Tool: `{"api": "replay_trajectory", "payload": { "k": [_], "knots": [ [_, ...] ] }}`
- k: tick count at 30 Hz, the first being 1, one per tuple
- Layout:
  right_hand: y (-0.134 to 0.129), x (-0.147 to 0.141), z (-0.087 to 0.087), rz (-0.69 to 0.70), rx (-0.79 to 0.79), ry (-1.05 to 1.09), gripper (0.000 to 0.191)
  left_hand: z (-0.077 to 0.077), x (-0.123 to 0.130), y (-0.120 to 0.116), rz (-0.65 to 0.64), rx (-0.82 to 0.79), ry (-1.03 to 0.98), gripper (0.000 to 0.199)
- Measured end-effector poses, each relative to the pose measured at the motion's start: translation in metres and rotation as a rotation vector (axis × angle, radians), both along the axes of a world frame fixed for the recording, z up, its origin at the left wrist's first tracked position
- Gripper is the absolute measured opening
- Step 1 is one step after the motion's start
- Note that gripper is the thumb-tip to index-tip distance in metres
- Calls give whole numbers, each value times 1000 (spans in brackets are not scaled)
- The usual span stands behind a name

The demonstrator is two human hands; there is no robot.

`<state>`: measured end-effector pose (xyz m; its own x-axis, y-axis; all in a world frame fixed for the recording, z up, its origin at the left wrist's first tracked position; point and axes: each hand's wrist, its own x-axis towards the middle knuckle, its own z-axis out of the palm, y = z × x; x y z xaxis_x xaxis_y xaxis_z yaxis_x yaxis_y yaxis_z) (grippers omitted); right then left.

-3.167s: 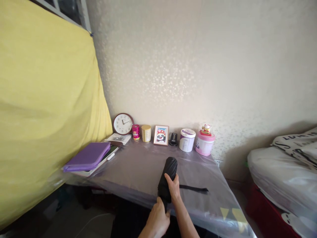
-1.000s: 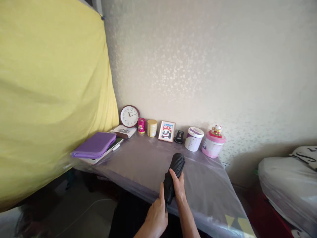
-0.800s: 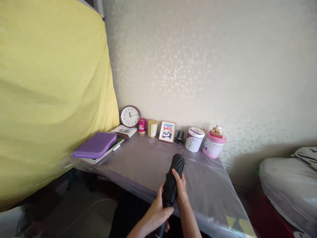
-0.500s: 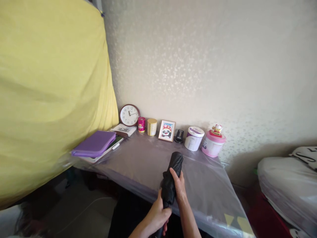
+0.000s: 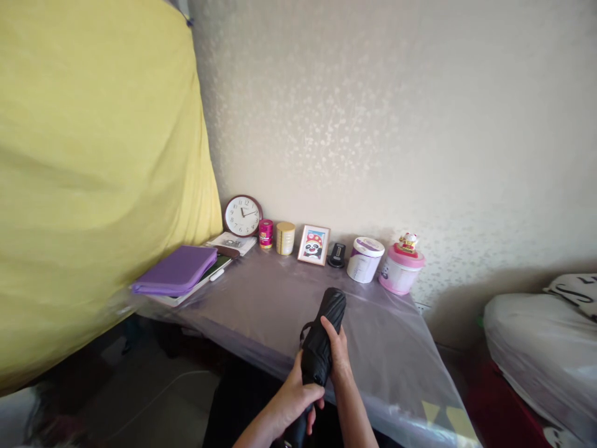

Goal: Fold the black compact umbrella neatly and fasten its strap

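Note:
A folded black umbrella (image 5: 321, 339) slants up and away from me over the table's near edge, its canopy furled and a small strap loop standing out on its left side. My left hand (image 5: 305, 393) is closed around its lower part, near the handle, with the thumb across it. Higher up, my right hand (image 5: 338, 348) grips the canopy from the right, thumb lying along the top. The fingers under the umbrella are partly hidden, and so is most of the handle.
On the plastic-covered table (image 5: 265, 305), a purple folder (image 5: 176, 270) lies at left. Along the wall stand a round clock (image 5: 243, 215), a pink can (image 5: 265, 234), a yellow-lidded can (image 5: 285, 239), a framed panda picture (image 5: 314, 245), a white-purple tub (image 5: 366, 260) and a pink-lidded tub (image 5: 401, 269).
My left hand has shifted slightly up and left along the umbrella. The strap loop now sticks out more on the left. My right hand stays nearly in place.

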<state>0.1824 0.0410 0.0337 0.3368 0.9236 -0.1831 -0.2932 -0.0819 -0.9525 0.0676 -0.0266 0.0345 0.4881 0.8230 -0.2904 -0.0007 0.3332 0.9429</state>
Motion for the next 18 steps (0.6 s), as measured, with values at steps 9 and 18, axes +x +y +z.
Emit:
{"api": "replay_trajectory", "payload": {
  "k": [9,18],
  "knots": [
    [4,-5,-7,-126,-4,-138,53,-17,0,0,133,546,792,79],
    [3,0,-12,11,18,43,56,-6,-1,5,-23,46,183,73]
  ]
}}
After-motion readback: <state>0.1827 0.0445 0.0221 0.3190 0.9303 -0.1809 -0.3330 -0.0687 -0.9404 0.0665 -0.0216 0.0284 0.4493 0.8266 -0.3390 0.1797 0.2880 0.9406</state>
